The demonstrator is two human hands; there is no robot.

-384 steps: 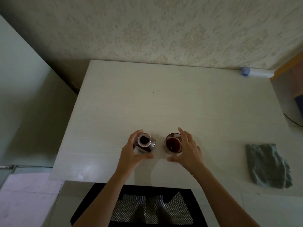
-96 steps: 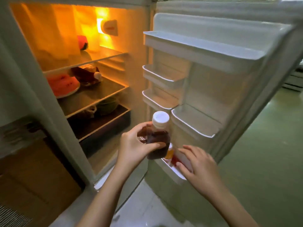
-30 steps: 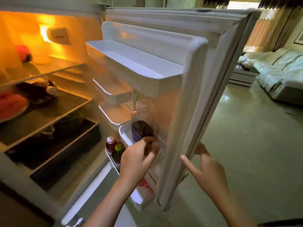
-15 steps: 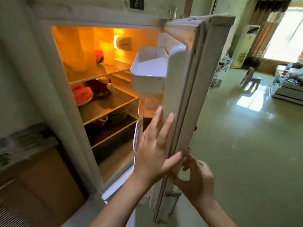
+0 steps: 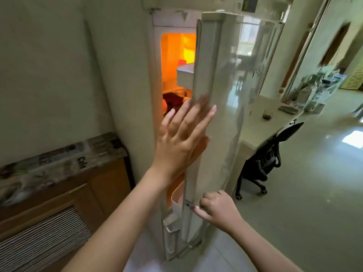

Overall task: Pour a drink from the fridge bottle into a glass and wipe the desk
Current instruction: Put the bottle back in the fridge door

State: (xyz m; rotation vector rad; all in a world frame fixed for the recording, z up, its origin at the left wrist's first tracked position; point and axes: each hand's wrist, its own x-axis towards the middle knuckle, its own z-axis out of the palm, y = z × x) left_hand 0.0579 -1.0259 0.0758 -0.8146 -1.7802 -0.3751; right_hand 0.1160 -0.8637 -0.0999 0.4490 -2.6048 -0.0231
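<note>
From the head camera, the fridge door (image 5: 214, 114) is almost shut, with only a thin gap and orange light inside. The left hand (image 5: 182, 134) sits right at the door's edge, so its fingers could get pinched if the door swings in fast. A hard slam might also knock things over on the door shelves.

The left hand is flat, fingers spread and straight, pressing the door edge. The right hand (image 5: 216, 208) is lower on the door, fingers curled, thumb touching the edge; it holds nothing.

The bottle cannot be seen. The glass (image 5: 267, 114) with dark drink stands on the desk (image 5: 255, 130), past the door.
</note>
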